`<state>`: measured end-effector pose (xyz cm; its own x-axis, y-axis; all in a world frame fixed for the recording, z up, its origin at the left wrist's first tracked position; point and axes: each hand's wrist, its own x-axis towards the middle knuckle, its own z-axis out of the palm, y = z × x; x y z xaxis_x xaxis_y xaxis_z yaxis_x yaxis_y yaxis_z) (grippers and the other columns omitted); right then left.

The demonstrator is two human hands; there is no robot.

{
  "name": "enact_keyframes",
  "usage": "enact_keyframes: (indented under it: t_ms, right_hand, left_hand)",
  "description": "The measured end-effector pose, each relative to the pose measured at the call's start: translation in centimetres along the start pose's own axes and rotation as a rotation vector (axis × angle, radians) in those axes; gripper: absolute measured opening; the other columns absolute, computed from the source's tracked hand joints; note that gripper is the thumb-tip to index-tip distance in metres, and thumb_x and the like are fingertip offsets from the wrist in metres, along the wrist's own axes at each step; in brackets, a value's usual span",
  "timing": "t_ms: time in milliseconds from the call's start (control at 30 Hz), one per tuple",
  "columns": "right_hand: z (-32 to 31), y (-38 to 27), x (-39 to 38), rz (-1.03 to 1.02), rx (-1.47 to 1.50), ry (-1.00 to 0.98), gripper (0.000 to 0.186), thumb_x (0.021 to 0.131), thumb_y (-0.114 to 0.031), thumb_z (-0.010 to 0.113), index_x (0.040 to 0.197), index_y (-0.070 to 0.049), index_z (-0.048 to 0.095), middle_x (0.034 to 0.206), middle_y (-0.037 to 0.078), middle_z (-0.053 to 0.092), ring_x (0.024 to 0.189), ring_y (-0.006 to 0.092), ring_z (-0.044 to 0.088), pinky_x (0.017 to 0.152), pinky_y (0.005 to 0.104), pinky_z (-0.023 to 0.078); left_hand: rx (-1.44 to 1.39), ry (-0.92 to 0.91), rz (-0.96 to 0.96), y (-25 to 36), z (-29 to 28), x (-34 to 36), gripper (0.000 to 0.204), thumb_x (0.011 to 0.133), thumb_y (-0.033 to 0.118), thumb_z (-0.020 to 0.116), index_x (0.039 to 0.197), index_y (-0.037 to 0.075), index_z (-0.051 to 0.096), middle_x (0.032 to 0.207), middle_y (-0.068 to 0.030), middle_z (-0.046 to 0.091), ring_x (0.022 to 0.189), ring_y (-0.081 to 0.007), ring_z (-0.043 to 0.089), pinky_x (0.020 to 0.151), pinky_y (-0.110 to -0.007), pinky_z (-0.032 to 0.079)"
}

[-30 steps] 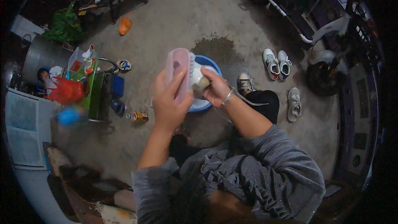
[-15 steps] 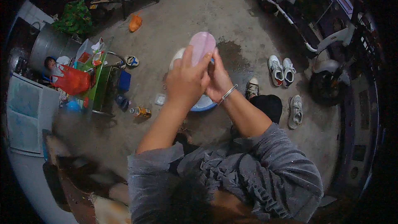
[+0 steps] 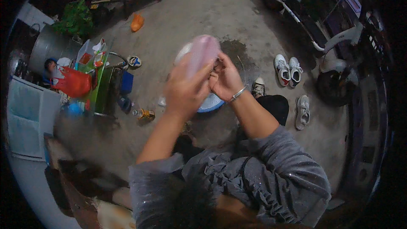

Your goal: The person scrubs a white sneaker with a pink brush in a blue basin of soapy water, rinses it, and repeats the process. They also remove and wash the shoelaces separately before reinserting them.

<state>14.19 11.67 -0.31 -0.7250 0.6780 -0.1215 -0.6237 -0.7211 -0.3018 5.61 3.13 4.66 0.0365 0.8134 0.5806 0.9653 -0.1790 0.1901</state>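
Observation:
My left hand (image 3: 182,87) is closed around a pink scrubbing brush (image 3: 204,48), slightly blurred by motion, raised at the middle of the view. My right hand (image 3: 225,76), with a bangle at the wrist, grips a white shoe (image 3: 184,51) that is mostly hidden behind the brush and my left hand; a lace hangs from beside my fingers. The two hands nearly touch. Below them sits a blue basin (image 3: 210,107), mostly covered by my hands.
White sneakers (image 3: 283,70) and a single shoe (image 3: 302,111) lie right, near a scooter (image 3: 296,12) and my canvas-shoed foot (image 3: 258,87). Left are a cluttered green bench (image 3: 101,95), a red bag (image 3: 74,80), a bottle (image 3: 143,113), a slipper (image 3: 134,62) and an orange bag (image 3: 137,22).
The brush has moved up and right since one second ago and now lies over the shoe, covering more of it. It has shifted slightly in the last half second, with both hands still gripping.

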Motion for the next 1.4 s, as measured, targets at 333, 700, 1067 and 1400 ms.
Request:
enact_keyframes:
  t_ms: [333,700,1067,1400]
  right_hand:
    - [-1.9,-1.5,0.2,0.010,0.014,0.103,0.034,0.082,-0.027,0.044,0.104,-0.001,0.044,0.103,0.011,0.049,0.095,0.0231,0.048,0.081,0.0394,0.038]
    - [-1.1,-0.3,0.3,-0.225,-0.395,0.171,0.020,0.080,-0.019,0.046,0.080,0.000,0.053,0.071,0.006,0.055,0.060,0.0145,0.052,0.055,0.0266,0.041]
    - [-0.4,-1.1,1.2,-0.261,-0.342,0.066,0.024,0.081,-0.019,0.044,0.090,0.002,0.049,0.085,0.010,0.053,0.075,0.0197,0.053,0.065,0.0320,0.043]
    - [0.7,-4.5,-0.5,-0.095,-0.370,-0.027,0.025,0.080,-0.019,0.047,0.089,0.004,0.050,0.083,0.010,0.055,0.075,0.0179,0.054,0.067,0.0295,0.043]
  left_hand:
    - [0.075,-0.243,-0.212,-5.5,-1.0,-9.5,0.051,0.056,0.005,0.058,0.104,0.021,0.054,0.109,-0.0134,0.043,0.095,-0.0316,0.045,0.077,-0.037,0.040]
    - [-0.024,-0.017,-0.045,-0.4,0.6,-0.2,0.053,0.054,0.005,0.059,0.105,0.021,0.053,0.110,-0.0141,0.042,0.095,-0.0298,0.047,0.076,-0.036,0.042]
    - [-0.122,0.141,-0.154,-2.8,-0.6,-0.7,0.047,0.060,0.005,0.057,0.105,0.019,0.053,0.109,-0.0158,0.043,0.098,-0.0319,0.044,0.078,-0.035,0.040]
    - [-0.104,-0.129,-0.521,-8.6,3.4,-13.9,0.048,0.061,0.004,0.057,0.108,0.013,0.051,0.110,-0.0132,0.044,0.097,-0.0255,0.047,0.078,-0.031,0.040]
